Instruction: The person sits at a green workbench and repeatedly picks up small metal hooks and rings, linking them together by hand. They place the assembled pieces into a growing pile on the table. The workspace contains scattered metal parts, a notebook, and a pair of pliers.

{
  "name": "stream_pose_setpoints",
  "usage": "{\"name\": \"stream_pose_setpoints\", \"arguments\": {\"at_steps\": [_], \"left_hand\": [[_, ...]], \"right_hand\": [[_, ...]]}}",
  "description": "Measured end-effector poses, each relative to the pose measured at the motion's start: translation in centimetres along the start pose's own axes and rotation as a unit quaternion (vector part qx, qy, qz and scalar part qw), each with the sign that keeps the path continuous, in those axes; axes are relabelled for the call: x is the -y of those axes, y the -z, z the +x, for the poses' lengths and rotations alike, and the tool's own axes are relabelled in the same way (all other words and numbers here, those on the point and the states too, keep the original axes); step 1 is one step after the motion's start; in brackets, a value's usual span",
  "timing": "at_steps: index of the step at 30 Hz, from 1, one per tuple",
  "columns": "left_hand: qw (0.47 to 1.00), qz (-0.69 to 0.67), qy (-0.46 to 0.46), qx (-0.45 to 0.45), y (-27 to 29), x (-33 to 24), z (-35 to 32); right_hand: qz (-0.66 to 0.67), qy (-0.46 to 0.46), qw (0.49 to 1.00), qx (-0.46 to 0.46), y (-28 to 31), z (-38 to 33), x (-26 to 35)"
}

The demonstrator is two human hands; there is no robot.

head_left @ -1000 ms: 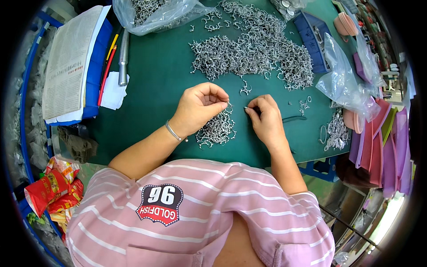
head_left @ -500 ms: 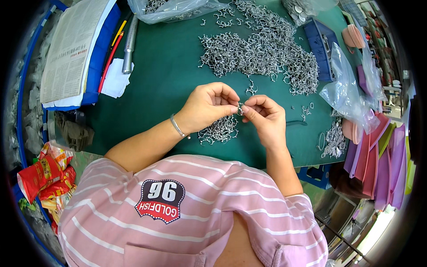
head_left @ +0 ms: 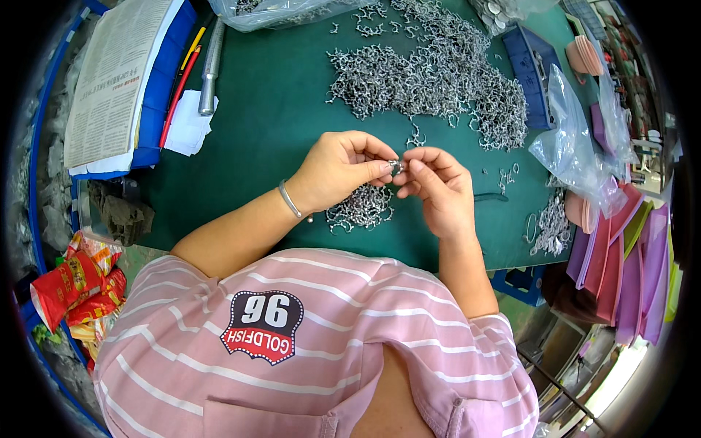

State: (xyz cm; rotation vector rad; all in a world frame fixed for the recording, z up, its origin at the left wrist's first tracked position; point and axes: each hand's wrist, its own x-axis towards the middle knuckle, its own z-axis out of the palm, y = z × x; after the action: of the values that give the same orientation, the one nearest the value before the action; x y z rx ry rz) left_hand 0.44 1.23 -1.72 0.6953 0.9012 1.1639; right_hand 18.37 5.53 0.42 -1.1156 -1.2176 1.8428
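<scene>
Above the green tabletop, my left hand (head_left: 337, 174) pinches a small silvery metal ring (head_left: 396, 168) between thumb and fingertips. My right hand (head_left: 442, 188) is closed at the ring's other side, its thumb and curled fingers against it; the fingers hide part of the ring. A small pile of similar curved metal pieces (head_left: 361, 210) lies just below my hands, partly covered by the left one. Beyond them spreads a large heap of open, curved silvery pieces (head_left: 431, 77), with a few loose ones (head_left: 416, 136) at its near edge.
At the left stand a blue bin (head_left: 155, 109) topped with newspaper, pencils (head_left: 179, 98) and a metal rod (head_left: 210, 69). Plastic bags (head_left: 292, 13) lie at the back. A blue tray (head_left: 531, 77), a clear bag (head_left: 573, 146) and a pile of metal bits (head_left: 551, 228) are at the right.
My right thumb and fingers have shifted slightly on the ring, and the right hand has edged a little to the right. My left hand keeps its pinch, nearly unmoved.
</scene>
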Motion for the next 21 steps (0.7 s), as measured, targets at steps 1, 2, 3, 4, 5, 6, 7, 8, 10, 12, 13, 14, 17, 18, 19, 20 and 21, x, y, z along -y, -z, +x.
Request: {"name": "stream_pose_setpoints", "arguments": {"at_steps": [1, 2, 3, 4, 5, 6, 7, 8, 10, 12, 13, 14, 17, 18, 19, 20, 21], "left_hand": [[1.000, 0.002, 0.010, -0.005, 0.0, -0.3, 0.0], [1.000, 0.004, 0.021, -0.009, 0.0, -0.4, 0.0], [1.000, -0.007, 0.021, -0.009, 0.1, -0.4, 0.1], [1.000, -0.019, 0.021, -0.009, 0.3, -0.2, 0.1], [0.999, -0.031, 0.022, -0.009, 0.4, -0.1, 0.1], [0.999, -0.040, 0.023, -0.006, 0.5, -0.1, 0.1], [0.999, -0.049, 0.024, -0.003, 0.5, 0.0, 0.1], [0.998, -0.058, 0.025, 0.000, 0.6, 0.0, 0.1], [0.999, -0.039, 0.008, 0.003, 0.7, 0.0, 0.2], [1.000, -0.010, -0.017, 0.004, 0.8, -0.1, 0.2], [0.999, 0.009, -0.033, 0.003, 1.0, -0.2, 0.3], [0.998, 0.028, -0.048, 0.003, 1.1, -0.2, 0.3], [1.000, 0.006, -0.023, -0.009, 0.9, -0.5, 0.3], [1.000, -0.012, -0.017, -0.006, 0.9, -0.5, 0.3], [1.000, -0.029, -0.011, -0.004, 0.9, -0.5, 0.2], [0.999, -0.047, -0.006, -0.002, 0.9, -0.5, 0.2], [0.999, -0.037, -0.011, 0.001, 0.9, -0.5, 0.2]], "right_hand": [[-0.020, 0.002, 0.999, -0.024, 0.0, 0.2, 0.1], [-0.173, 0.096, 0.979, -0.045, 0.3, 0.7, 0.0], [-0.319, 0.187, 0.927, -0.061, 0.8, 1.5, -0.5], [-0.454, 0.272, 0.845, -0.076, 1.1, 2.1, -0.8], [-0.477, 0.263, 0.835, -0.080, 1.0, 2.2, -1.0], [-0.498, 0.267, 0.822, -0.074, 1.1, 2.3, -1.2], [-0.518, 0.272, 0.808, -0.068, 1.2, 2.2, -1.4], [-0.538, 0.276, 0.794, -0.063, 1.4, 2.2, -1.5], [-0.500, 0.247, 0.830, -0.031, 2.0, 2.1, -1.0], [-0.428, 0.187, 0.884, -0.023, 2.2, 1.8, -0.3], [-0.435, 0.200, 0.877, -0.035, 2.7, 1.8, -0.1], [-0.447, 0.200, 0.871, -0.047, 2.7, 1.9, -0.1], [-0.468, 0.199, 0.859, -0.061, 2.3, 1.7, 0.0], [-0.504, 0.217, 0.835, -0.047, 2.3, 1.6, -0.5], [-0.527, 0.230, 0.817, -0.043, 2.5, 1.6, -0.8], [-0.549, 0.243, 0.799, -0.038, 2.6, 1.7, -1.0], [-0.522, 0.222, 0.823, -0.041, 2.5, 1.6, -0.9]]}}
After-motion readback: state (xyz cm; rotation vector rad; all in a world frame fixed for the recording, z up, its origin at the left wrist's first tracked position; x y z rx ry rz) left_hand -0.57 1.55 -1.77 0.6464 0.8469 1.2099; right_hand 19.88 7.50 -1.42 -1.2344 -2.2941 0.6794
